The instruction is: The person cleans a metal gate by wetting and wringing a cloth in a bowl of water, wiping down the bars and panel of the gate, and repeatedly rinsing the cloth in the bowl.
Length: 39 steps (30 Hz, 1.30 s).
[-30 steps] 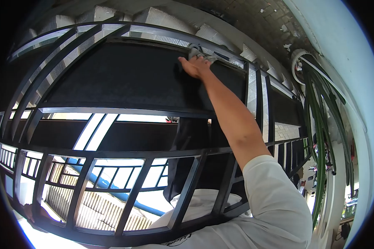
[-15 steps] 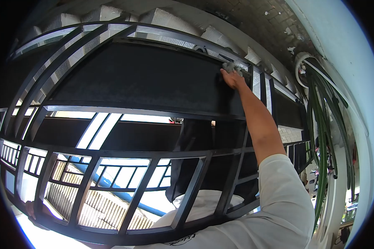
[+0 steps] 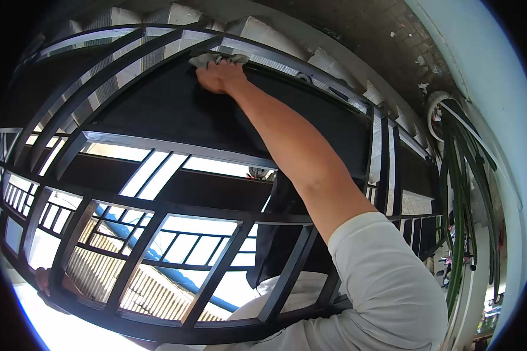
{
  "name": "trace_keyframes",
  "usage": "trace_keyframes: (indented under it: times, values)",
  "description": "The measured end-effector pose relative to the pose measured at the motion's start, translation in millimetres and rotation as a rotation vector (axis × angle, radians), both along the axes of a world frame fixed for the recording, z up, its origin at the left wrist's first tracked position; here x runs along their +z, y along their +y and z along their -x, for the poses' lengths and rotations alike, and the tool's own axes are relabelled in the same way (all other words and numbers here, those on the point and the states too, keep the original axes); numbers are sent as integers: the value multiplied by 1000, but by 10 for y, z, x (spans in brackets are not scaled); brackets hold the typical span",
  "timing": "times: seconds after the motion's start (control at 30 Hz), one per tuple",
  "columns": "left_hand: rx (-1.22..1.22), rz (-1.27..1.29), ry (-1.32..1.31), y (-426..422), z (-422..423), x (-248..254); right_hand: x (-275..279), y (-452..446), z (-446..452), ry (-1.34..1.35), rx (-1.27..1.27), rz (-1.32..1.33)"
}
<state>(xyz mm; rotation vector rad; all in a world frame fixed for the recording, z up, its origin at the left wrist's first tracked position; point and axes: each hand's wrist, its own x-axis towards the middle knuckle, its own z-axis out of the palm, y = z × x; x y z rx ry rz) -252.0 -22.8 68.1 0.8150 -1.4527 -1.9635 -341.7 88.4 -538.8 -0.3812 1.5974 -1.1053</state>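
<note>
Right hand grips a grey cloth at the black panel's upper edge

A black metal railing [image 3: 219, 272] spans most of the view, its bars bowed by the wide lens; the black panel [image 3: 146, 105] fills its upper middle section; a pale wall [image 3: 486, 52] runs down the right side; pale steps [image 3: 263, 35] lie beyond the railing's far edge; a ribbed surface [image 3: 152, 286] shows through the openings at lower left. Long green leaves [image 3: 459, 216] hang beside the wall, near a round white-rimmed pot [image 3: 432, 114]; the white sleeve [image 3: 386, 275] covers the upper part of the right arm, which reaches across the railing and panel.

The right hand [image 3: 219, 77] is closed on the grey cloth [image 3: 202, 59], its fingers bent over it; the cloth lies bunched at the panel's upper edge, towards its left end, and sticks out on both sides of the fingers. The left hand [image 3: 43, 279] is at the railing's lower left (small and dim there); whether its fingers close around the bar, I cannot tell.
</note>
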Motion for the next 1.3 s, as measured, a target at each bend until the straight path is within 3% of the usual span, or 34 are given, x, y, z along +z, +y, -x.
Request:
trace_keyframes:
  times: [0.03, 0.1, 0.13, 0.17, 0.27, 0.3, 0.37, 0.47, 0.53, 0.57, 0.63, 0.73, 0.8, 0.87, 0.93, 1.0, 1.03, 1.1, 1.17, 1.3]
  values:
    - [-13, -1, -17, 2, -6, -17, -74, 58, -53, 83, 42, 60]
    - [-32, 1, -40, 8, -15, -22, -417, 458, -201, 6, 31, 135]
    - [-41, 5, -48, 3, -25, -27, -603, 709, -324, 83, 96, 50]
    - [-50, 6, -55, 2, -36, -41, -791, 955, -511, 10, -26, -54]
    - [-91, 12, -67, 46, -24, -91, -1363, 1794, -900, 143, 72, -28]
    - [-102, 11, -66, 56, -22, -104, -1100, 2042, -723, -46, 150, -175]
    - [-123, 13, -55, 51, -25, -141, -1319, 2319, -921, -190, 8, -383]
    - [-149, 6, -16, 17, -76, -209, -1871, 2401, -1217, -158, -79, -542]
    - [-187, -57, 77, 71, -51, -313, -2006, 2065, -1219, -62, 0, -468]
    - [-172, -48, 76, 94, -17, -339, -1947, 1875, -1196, 10, 87, -394]
    - [-113, 23, 55, 84, -61, -346, -1152, 1444, -752, -49, -70, -423]
    - [-123, -49, 137, 82, -6, -459, -413, 1013, -82, 147, 137, -255]
    - [-55, -2, 137, 83, -13, -484, 222, 758, 258, 137, -158, -248]
    - [2, 39, 117, 72, 11, -515, 474, 538, 425, 79, -209, -196]
    - [5, 91, 165, 117, -13, -519, 463, 209, 537, 25, -253, -117]
    - [133, 129, 276, 179, -51, -528, 109, -162, 463, 64, -227, 113]
    - [112, 93, 303, 107, -159, -468, -137, -303, 369, 269, -222, 289]
    - [153, -94, 281, 162, -159, -375, -379, -482, 331, 215, -263, 269]
    - [162, -84, 260, 177, -198, -333, -557, -546, 229, 252, -399, 240]
    - [225, 31, 340, 68, -259, -288, -756, -557, 340, 281, -357, 133]
